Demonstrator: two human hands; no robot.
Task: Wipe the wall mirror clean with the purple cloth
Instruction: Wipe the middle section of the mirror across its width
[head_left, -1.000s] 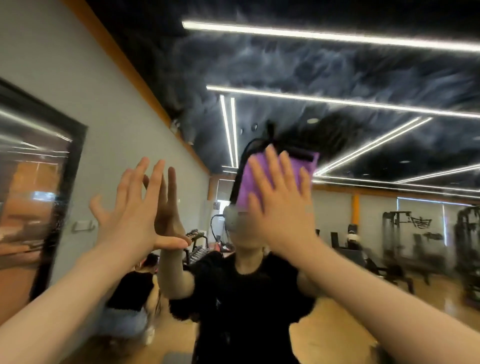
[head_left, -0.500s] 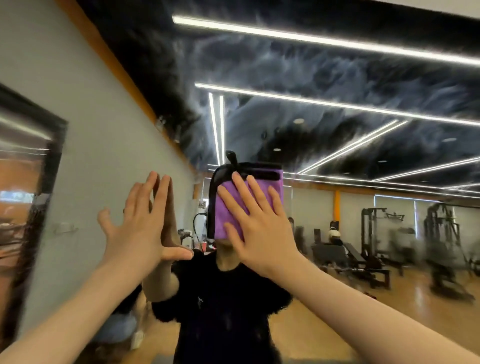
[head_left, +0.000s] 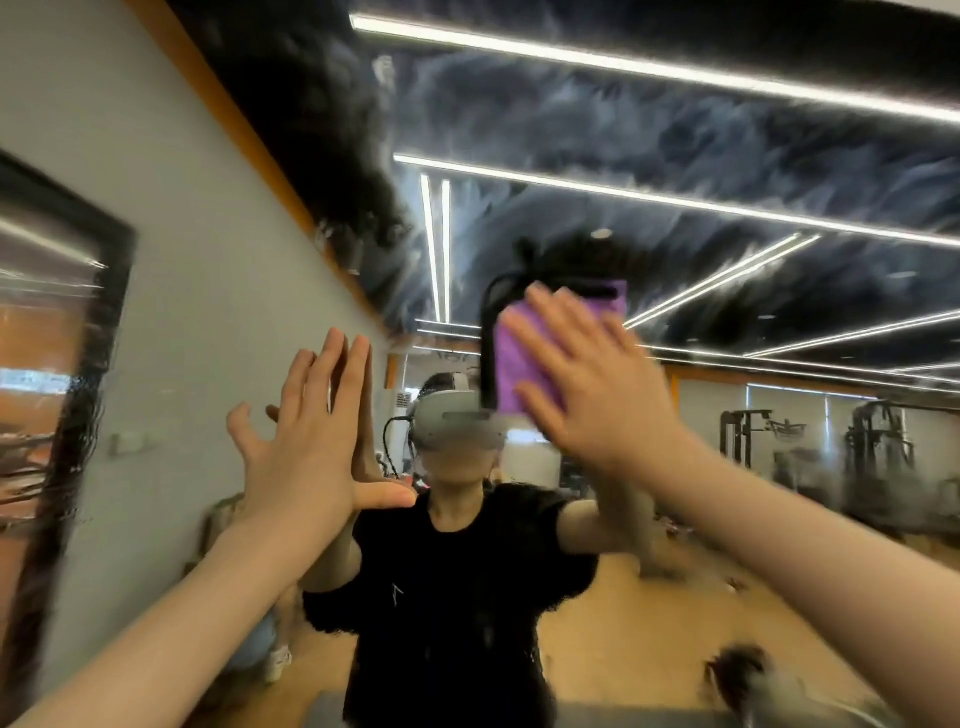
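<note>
Cloth flattened on the wall mirror (head_left: 727, 156).
Right hand (head_left: 597, 395) presses the purple cloth (head_left: 514, 364) with straight fingers; left hand (head_left: 311, 441) beside it lies flat on the glass — probably bracing.

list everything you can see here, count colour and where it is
large wall mirror: one, clear glass, fills the centre and right of the view, reflecting a gym
purple cloth: one, purple, flat on the mirror under the right hand, upper centre
grey wall: one, grey with an orange strip along the top, on the left
black-framed panel: one, black frame, far left on the grey wall
reflected person in a black t-shirt: one, centre of the mirror, wearing a grey headset
reflected gym machines: several, dark, blurred, right side
left hand: one, fingers straight, palm on the mirror
right hand: one, fingers straight, pressing the cloth
</note>
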